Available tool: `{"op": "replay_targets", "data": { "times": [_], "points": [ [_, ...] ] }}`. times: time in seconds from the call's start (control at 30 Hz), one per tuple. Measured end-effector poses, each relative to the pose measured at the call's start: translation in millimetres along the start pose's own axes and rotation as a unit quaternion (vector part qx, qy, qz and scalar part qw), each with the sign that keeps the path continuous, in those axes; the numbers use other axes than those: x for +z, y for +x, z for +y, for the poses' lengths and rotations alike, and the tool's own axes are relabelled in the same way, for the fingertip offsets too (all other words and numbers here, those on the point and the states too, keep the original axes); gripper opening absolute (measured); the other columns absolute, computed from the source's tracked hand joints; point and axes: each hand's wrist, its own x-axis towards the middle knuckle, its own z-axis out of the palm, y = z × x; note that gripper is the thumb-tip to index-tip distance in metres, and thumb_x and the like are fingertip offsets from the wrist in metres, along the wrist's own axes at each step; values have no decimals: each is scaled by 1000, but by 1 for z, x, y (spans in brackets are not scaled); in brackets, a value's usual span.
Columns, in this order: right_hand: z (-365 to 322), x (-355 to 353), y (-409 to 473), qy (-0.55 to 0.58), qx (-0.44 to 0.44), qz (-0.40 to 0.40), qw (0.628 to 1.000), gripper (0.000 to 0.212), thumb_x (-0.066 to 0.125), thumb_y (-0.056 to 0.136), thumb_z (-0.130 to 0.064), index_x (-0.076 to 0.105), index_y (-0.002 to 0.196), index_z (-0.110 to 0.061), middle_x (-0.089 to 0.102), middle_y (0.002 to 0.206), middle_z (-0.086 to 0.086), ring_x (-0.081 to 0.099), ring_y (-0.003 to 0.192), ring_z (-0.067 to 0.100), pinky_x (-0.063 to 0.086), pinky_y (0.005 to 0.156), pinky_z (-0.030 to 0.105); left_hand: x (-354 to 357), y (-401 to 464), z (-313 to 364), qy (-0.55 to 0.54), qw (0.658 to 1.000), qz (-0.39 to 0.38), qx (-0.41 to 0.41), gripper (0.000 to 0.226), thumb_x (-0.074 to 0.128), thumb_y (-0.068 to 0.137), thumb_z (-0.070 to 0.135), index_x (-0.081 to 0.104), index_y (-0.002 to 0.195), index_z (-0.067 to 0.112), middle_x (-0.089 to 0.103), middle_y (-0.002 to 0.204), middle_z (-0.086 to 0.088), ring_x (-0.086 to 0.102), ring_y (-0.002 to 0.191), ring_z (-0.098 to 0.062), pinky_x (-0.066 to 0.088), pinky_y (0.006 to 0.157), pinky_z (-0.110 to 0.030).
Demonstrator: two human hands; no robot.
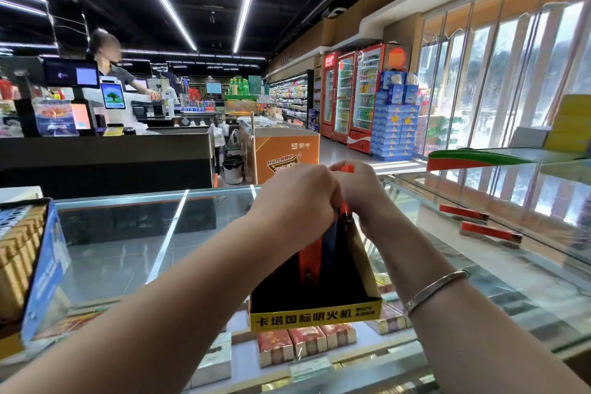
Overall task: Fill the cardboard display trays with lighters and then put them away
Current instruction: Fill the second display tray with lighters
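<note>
A black cardboard display tray (315,313) with a yellow printed front band stands on the glass counter (128,253), low in the middle of the view. Orange and dark blue lighters (311,257) stand inside its far part; the near part looks dark. My left hand (295,201) and my right hand (359,187) meet above the tray's back end. My right hand grips an orange lighter (346,206) that points down into the tray. My left hand's fingers curl round the tops of the lighters beside it; what they hold is partly hidden.
A blue box of gold packs (28,265) sits on the counter at left. Red cartons (491,230) lie on a glass shelf at right. Cigarette packs (303,342) show under the glass. A person stands at the checkout (105,150) beyond.
</note>
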Motion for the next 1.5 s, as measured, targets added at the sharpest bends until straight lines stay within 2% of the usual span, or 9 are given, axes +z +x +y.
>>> {"op": "replay_targets", "data": {
  "times": [0.3,0.6,0.73,0.9,1.0,1.07,1.23,1.37,1.5],
  "points": [
    [-5,-2,-3,52,4,-17,998,8,52,89,-7,58,83,-7,54,37,-9,51,34,1,39,35,13,-1,-6,-4,7,1000,-4,21,16,64,78,15,73,86,25,66,89,2,59,82,-22,52,74,-35],
    [-5,-4,-4,71,1,-24,997,16,49,93,-14,54,79,-9,56,38,-9,52,35,1,41,38,18,6,-6,-1,105,994,4,43,20,52,87,28,67,100,22,60,100,6,53,94,-18,50,77,-36],
    [-8,-8,-3,152,16,-28,988,30,38,97,-29,44,74,-11,65,51,6,59,51,21,45,58,31,7,-17,-10,99,992,-2,72,29,48,89,47,65,108,35,55,112,16,45,104,-12,46,76,-31],
    [-16,-7,-3,300,16,-83,950,32,32,98,-34,41,78,-11,69,64,17,68,72,33,42,86,47,12,-33,-25,-4,992,120,38,48,42,74,65,54,113,39,54,105,26,46,101,2,37,72,-18],
    [-20,-2,-7,324,-16,-140,936,32,33,98,-33,42,75,-13,64,51,3,70,75,24,29,102,54,9,-31,-28,-82,972,217,38,35,59,74,51,53,102,30,50,90,28,54,88,0,43,67,-17],
    [-21,1,-10,339,-29,-170,925,33,39,92,-38,43,73,-12,59,45,-2,70,69,18,26,103,54,7,-30,-29,-122,952,272,69,27,69,77,34,57,98,22,59,90,21,60,83,-5,52,70,-30],
    [-22,1,-12,282,-68,-241,926,41,44,78,-46,60,55,-15,62,52,-4,67,63,11,29,103,54,1,-32,-27,-183,911,343,141,23,66,79,19,65,101,13,65,93,8,65,82,-4,56,73,-28],
    [-22,2,-13,230,-86,-241,939,44,47,76,-49,70,57,-16,69,64,2,68,76,21,34,104,53,-10,-34,-29,-215,917,306,140,32,65,80,24,59,111,30,66,96,10,65,84,-5,55,76,-27],
    [-18,4,-12,169,-88,-203,960,45,51,69,-53,55,60,-10,58,51,-2,57,60,13,41,94,41,-21,-37,-34,-144,946,235,173,27,72,74,26,68,101,23,66,86,12,63,75,-4,54,71,-27]
  ]
}}
